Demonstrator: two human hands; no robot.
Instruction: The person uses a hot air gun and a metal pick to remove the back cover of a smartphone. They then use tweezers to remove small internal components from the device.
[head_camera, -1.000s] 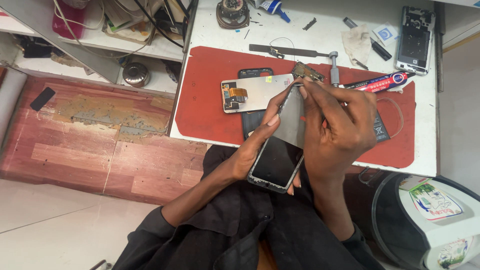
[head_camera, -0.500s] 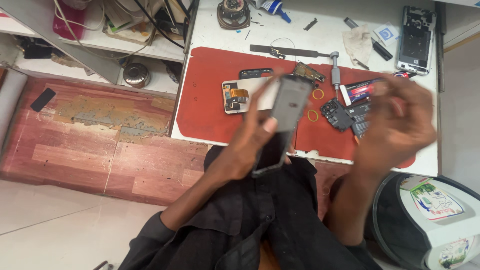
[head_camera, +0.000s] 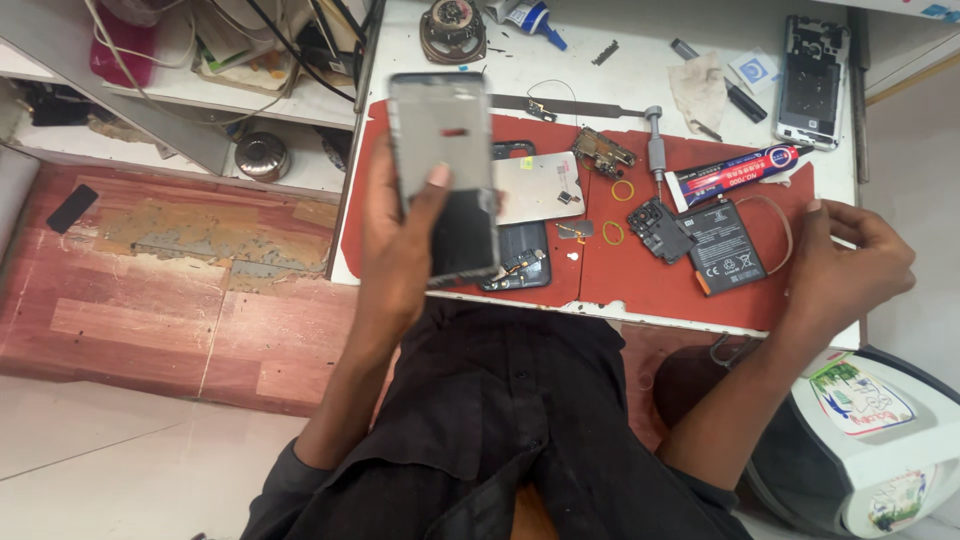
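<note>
Nearest to you, your left hand (head_camera: 400, 240) is clamped around a phone frame (head_camera: 445, 175), thumb across its front, holding it raised above the left edge of the red work mat (head_camera: 650, 280), at about ten o'clock from the mat's middle. Your right hand (head_camera: 845, 265) hangs well apart from it at three o'clock, at the mat's right edge, fingers loosely curled and holding nothing that can be seen.

On the mat just beside your right hand lies a flat black battery (head_camera: 727, 258), with a small black cover piece (head_camera: 660, 230) touching its left side. Toward the mat's middle sit two thin orange rings (head_camera: 617, 212). Beneath the raised frame, a pale screen panel (head_camera: 540, 187) rests over a dark phone body (head_camera: 520, 268).

Farther off, at one o'clock, a red and white glue tube (head_camera: 735, 172) lies tilted beside a metal screwdriver (head_camera: 657, 140), and a small circuit board (head_camera: 603, 150) sits just left of it. At the far right of the white table (head_camera: 620, 70) lies a bare phone chassis (head_camera: 812, 82).
</note>
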